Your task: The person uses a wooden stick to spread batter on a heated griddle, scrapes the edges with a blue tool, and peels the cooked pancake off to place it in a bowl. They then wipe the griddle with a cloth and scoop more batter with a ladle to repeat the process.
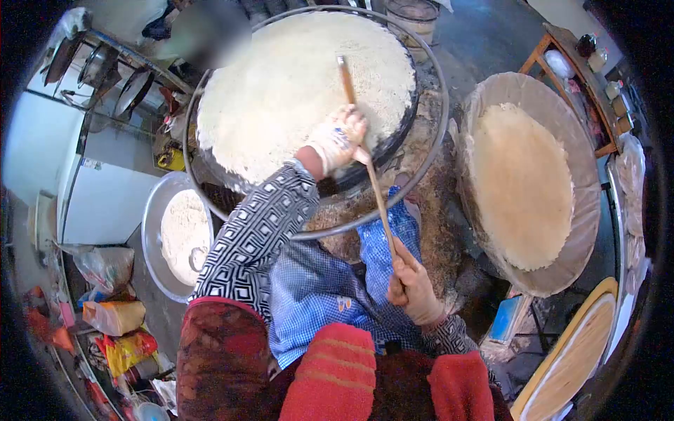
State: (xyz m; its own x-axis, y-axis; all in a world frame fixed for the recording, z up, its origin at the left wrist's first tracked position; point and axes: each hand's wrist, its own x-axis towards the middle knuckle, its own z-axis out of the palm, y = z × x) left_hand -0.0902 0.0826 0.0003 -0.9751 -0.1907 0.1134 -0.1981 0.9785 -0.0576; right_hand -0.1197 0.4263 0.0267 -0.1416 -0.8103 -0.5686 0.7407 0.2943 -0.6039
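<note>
A wide pale sheet of batter [281,84] covers the large round griddle [393,151], whose dark edge shows at the lower right. My left hand [337,137], in a stained whitish glove, is closed around the upper part of a long wooden-handled scraper [381,203], over the near part of the sheet. The scraper's narrow far end, light at the tip, points away across the batter. Lower down, in front of my knees, my right hand [414,284] grips the near end of the same handle, fingers wrapped round it.
A metal hoop [444,133] encircles the griddle. To the right stands a plastic-lined round basket [586,238] holding tan flatbreads [523,189]. A metal basin [158,263] of pale batter or flour is at left. Bags [112,316] lie lower left; a round board [572,358] leans lower right.
</note>
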